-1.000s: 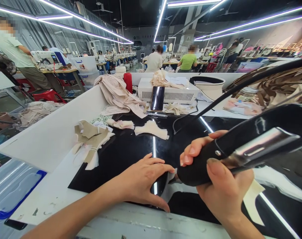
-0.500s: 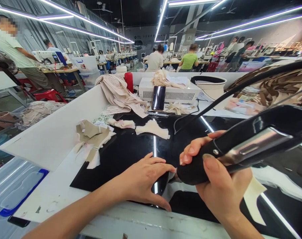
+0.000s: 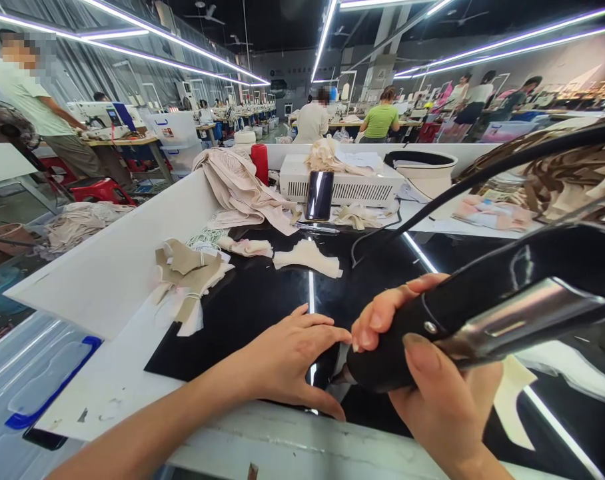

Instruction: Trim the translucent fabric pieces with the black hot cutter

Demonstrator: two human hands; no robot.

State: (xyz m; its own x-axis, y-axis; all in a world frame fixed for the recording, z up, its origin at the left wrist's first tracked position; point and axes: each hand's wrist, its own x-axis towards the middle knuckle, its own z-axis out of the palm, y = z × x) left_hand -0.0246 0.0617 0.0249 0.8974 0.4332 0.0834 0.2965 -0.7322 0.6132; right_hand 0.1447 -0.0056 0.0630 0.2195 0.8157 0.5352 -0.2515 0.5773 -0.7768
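Note:
My right hand [image 3: 442, 393] is wrapped round a black corded handheld tool [image 3: 522, 313] with a metal lever along its side. The tool slants down to the left, and its narrow tip is beside my left hand [image 3: 292, 353]. That hand lies with fingers spread on the glossy black work surface [image 3: 252, 300], its thumb and index finger on either side of the tip. A pale, thin piece of material [image 3: 343, 387] shows partly under the tip; my hands hide much of it. A cream cut piece [image 3: 515, 407] lies right of my right wrist.
Ahead lie a cream fabric piece [image 3: 307, 259] and beige bundles [image 3: 187, 267]. A phone [image 3: 319, 195] leans against a white vented box [image 3: 362, 190]. A white side panel [image 3: 107, 280] borders the left. The tool's cable [image 3: 432, 200] arches across the right. People work at machines behind.
The tool and my right hand have shifted slightly left and down, bringing the tip closer in between my left thumb and index finger. My left hand stays in place.

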